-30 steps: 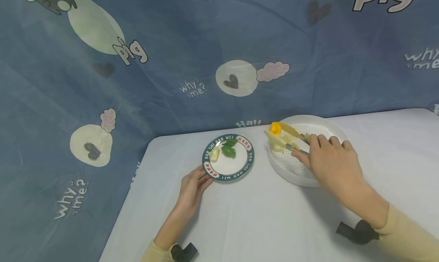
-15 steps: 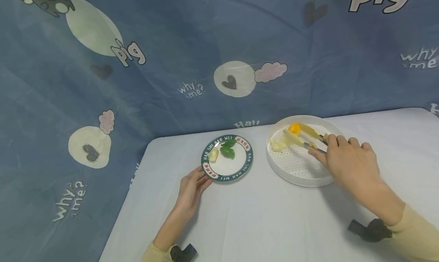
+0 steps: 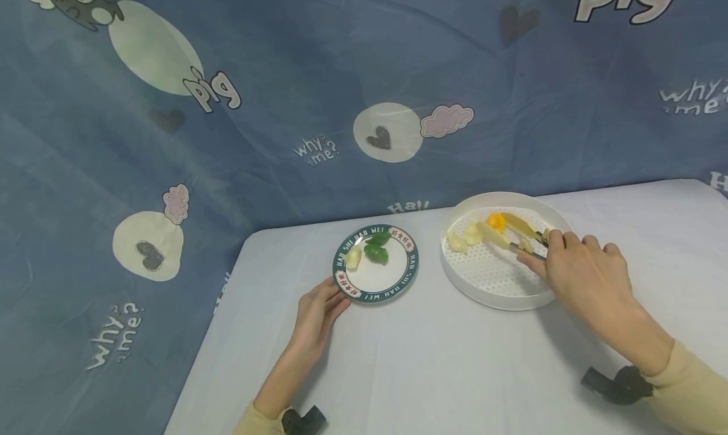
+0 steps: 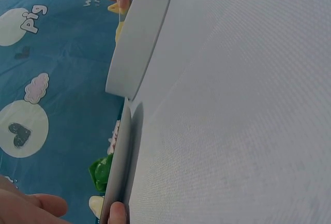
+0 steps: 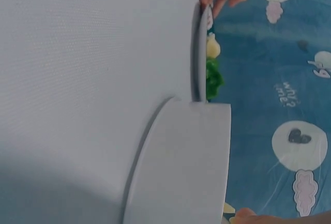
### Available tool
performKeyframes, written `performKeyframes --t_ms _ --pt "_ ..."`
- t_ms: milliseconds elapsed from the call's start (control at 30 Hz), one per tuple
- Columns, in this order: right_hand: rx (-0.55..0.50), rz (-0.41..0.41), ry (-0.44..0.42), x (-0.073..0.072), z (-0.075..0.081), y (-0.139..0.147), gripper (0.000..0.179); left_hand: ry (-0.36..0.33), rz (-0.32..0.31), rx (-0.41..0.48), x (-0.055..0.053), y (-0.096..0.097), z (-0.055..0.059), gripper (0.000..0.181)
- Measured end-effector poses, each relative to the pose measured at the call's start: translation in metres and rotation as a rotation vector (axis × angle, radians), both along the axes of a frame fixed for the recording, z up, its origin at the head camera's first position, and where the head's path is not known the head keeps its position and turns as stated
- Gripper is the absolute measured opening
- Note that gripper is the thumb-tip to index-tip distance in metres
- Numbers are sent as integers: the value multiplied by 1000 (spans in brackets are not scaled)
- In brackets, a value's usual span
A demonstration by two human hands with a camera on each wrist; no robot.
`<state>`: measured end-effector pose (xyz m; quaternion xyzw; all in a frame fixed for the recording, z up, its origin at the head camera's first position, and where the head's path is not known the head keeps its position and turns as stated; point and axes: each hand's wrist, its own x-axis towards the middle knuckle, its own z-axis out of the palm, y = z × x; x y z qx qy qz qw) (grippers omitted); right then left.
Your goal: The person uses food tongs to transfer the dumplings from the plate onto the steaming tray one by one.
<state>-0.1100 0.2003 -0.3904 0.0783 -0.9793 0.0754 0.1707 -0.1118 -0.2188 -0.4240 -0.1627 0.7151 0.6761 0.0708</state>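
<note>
The blue printed cloth [image 3: 284, 188] hangs behind a white table [image 3: 375, 365], whose surface stretches broadly in front of everything. A round white tray [image 3: 495, 274] stands near the back edge, its pale floor dotted with holes. The green-rimmed, lettered plate [image 3: 381, 281] sits just beside it, a narrow strip of table between. The right hand [image 3: 588, 274] pinches yellow-tipped tongs [image 3: 500, 239] over the tray, their arms spread. The left hand's [image 3: 315, 313] loose fingers touch the plate's rim. On the plate lie two green pieces [image 3: 376, 253] and a pale clove [image 3: 352, 258]. Inside the tray, a glossy orange-yellow ball [image 3: 496, 221] sits at the tongs' tips, pale chunks [image 3: 457, 242] around it; whether the tips touch it, I can't tell. Only the left wrist view shows a fingertip [image 4: 118, 213] against the plate's outer side; both wrist views show the tray's smooth wall, hiding its floor.
</note>
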Motion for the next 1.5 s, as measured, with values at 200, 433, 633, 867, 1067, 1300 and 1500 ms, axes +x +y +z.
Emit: performKeyframes --t_ms 200,433,633,867,1067,1300,1500 --pt "2 -6 -14 0 -1 1 56 0 3 3 0 0 0 59" --pt "-9 -7 10 0 -1 1 57 3 1 6 0 -1 -1 60" --pt "-28 -16 -40 1 5 -3 61 -1 -1 15 0 -1 -1 60" --pt "-42 5 -131 2 19 -16 71 2 -2 10 -1 -1 -1 60" --pt "-26 42 -52 8 27 -34 67 -2 -4 22 -2 -2 -2 61" --pt "-3 82 -70 11 36 -58 65 -1 -14 10 -1 -1 -1 61" --pt "10 126 -54 13 34 -79 64 2 -11 20 -1 -2 -1 62"
